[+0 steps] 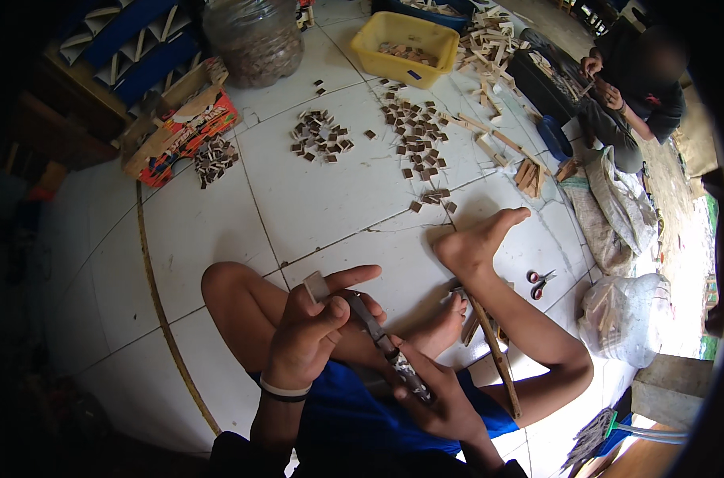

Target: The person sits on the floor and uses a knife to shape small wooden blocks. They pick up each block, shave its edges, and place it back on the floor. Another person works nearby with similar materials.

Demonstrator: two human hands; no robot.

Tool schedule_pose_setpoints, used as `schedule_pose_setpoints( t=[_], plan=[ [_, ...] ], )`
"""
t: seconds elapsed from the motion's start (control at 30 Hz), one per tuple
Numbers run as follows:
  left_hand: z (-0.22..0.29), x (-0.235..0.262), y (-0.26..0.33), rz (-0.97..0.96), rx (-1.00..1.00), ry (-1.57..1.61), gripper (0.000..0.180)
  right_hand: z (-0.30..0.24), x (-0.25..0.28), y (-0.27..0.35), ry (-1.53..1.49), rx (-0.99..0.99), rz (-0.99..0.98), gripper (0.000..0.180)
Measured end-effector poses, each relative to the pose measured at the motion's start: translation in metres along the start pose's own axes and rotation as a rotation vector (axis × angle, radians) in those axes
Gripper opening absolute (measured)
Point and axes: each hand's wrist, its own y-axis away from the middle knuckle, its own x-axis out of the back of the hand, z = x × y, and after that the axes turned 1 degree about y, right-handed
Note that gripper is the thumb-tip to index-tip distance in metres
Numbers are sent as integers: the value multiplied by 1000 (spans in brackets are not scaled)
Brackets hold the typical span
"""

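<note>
My left hand, with a pale band at the wrist, holds a small flat light-coloured piece that looks like wood near its thumb and index finger. My right hand is wrapped round the mottled handle of a knife. The grey blade points up and left, its tip close to the left fingers. Both hands are above my lap, between my bent legs. Part of the left fingers is hidden behind the thumb and blade.
Small dark square pieces lie scattered ahead on white tiles. Beyond are a yellow tub, a clear jar and a red-orange box. Scissors and a stick are at right. A co-worker sits far right.
</note>
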Motion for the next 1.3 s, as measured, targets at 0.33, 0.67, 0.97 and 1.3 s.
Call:
schedule_pose_setpoints(
  t=[0.33,0.67,0.97,1.3],
  plan=[
    [1,12,5,-32,122,12,64,7,-2,4,-321,-89,-182,70],
    [3,15,-6,-109,-169,116,34,13,1,3,-390,-148,-173,68],
    [14,3,-11,67,-144,-308,34,-3,-6,12,-623,-279,-139,58],
    [17,6,-12,93,-180,-453,41,4,-12,7,-442,-321,175,58]
  ],
)
